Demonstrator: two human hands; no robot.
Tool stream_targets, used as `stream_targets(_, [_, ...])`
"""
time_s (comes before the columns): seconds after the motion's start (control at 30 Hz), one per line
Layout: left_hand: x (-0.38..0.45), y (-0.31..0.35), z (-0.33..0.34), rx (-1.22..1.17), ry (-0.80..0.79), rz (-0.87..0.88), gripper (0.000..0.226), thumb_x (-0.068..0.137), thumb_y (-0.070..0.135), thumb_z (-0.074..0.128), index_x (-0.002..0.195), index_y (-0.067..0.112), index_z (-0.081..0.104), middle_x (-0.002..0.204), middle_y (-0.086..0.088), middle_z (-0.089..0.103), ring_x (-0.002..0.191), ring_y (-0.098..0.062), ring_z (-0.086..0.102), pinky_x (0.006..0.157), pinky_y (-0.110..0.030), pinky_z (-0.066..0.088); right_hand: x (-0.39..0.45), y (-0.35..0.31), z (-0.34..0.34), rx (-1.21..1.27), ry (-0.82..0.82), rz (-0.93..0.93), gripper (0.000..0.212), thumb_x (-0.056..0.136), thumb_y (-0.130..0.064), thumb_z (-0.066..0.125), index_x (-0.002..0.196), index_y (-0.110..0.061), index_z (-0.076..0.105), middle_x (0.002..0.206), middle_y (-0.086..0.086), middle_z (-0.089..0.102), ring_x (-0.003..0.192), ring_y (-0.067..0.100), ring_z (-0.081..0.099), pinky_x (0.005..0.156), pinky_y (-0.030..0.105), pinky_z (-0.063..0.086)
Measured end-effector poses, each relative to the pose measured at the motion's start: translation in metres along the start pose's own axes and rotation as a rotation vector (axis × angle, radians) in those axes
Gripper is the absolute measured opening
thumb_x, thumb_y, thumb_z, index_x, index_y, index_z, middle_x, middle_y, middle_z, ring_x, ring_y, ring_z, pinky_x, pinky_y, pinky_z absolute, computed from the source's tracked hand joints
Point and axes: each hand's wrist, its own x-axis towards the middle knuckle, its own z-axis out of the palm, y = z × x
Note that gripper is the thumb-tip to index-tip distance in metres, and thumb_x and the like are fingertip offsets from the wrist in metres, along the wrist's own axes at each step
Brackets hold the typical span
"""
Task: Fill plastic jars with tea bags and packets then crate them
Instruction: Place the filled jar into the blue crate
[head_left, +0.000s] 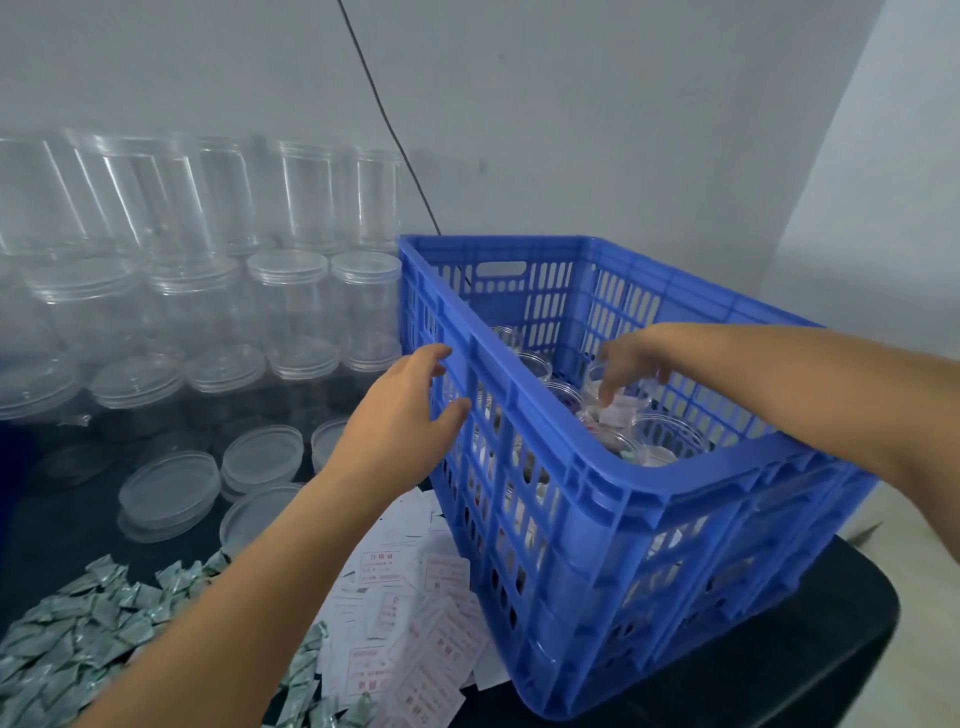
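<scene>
Along the left, empty clear plastic jars (291, 306) are standing stacked in rows against the wall, and loose clear lids (169, 488) are lying on the dark table in front of them. Green tea bags (78, 639) are spreading in a heap at the lower left, with white printed packets (415, 597) lying just beside them, running up against the foot of the blue crate (597, 499).

The left hand (400, 410) is hovering at the crate's near-left wall, fingers spread and relaxed, thumb close to the rim, gripping nothing that shows.

Moving right, the right hand (623, 358) is reaching down over the far rim into the crate, fingers pointing downward at the mouth of a filled jar (613, 405) standing upright among other open jars. Whether the fingertips are pinching the jar's rim or only touching it is too blurred to tell.

That jar is lying directly under the right hand, its long axis vertical, so the right hand is plainly the nearer one for seating or shifting it. The left seems to be placed to steady the crate.
</scene>
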Motion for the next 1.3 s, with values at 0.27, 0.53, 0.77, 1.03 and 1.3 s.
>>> stream_targets(0.27, [-0.004,-0.004,0.001,0.006,-0.004,0.013,0.055,0.091,0.038,0.059,0.140,0.025,0.038,0.134,0.006,0.051,0.117,-0.009,0.050,0.087,-0.021,0.037,-0.004,-0.002,0.007,-0.200,-0.079,-0.039,0.092,0.098,-0.032,0.064,0.161,-0.022,-0.002,0.168,0.007,0.005,0.148,0.036,0.029,0.094,0.039,0.043])
stream_targets(0.53, [-0.012,-0.006,-0.024,0.051,-0.038,-0.002,0.053,0.091,0.037,0.058,0.139,0.023,0.040,0.135,0.003,0.050,0.115,-0.009,0.051,0.091,-0.025,0.043,-0.003,0.004,0.011,-0.206,-0.176,0.023,0.087,0.098,-0.044,0.059,0.161,-0.019,0.004,0.167,0.010,0.012,0.150,0.035,0.023,0.105,0.046,0.036])
stream_targets(0.77, [-0.031,-0.019,-0.067,0.235,-0.098,-0.042,0.050,0.092,0.035,0.057,0.137,0.020,0.042,0.132,-0.001,0.052,0.119,-0.019,0.049,0.098,-0.039,0.042,-0.014,-0.003,-0.007,-0.167,-0.085,0.020,0.077,0.101,-0.040,0.057,0.161,-0.021,0.012,0.167,0.009,0.012,0.149,0.035,0.025,0.114,0.052,0.035])
stream_targets(1.03, [-0.061,-0.067,-0.143,0.438,-0.137,-0.187,0.048,0.092,0.035,0.056,0.136,0.022,0.043,0.131,-0.002,0.055,0.119,-0.021,0.052,0.099,-0.038,0.044,-0.095,-0.085,-0.104,-0.125,0.471,-0.402,0.053,0.097,-0.026,0.064,0.146,-0.016,0.048,0.147,0.012,0.052,0.134,0.029,0.048,0.107,0.031,0.034])
stream_targets(1.3, [-0.102,-0.122,-0.171,0.425,-0.082,-0.331,0.044,0.092,0.035,0.056,0.133,0.024,0.046,0.130,0.004,0.055,0.115,-0.012,0.053,0.096,-0.029,0.045,-0.150,-0.241,-0.148,0.217,0.734,-0.724,0.070,0.091,-0.050,0.065,0.150,-0.022,0.041,0.153,0.009,0.044,0.139,0.030,0.041,0.111,0.037,0.033])
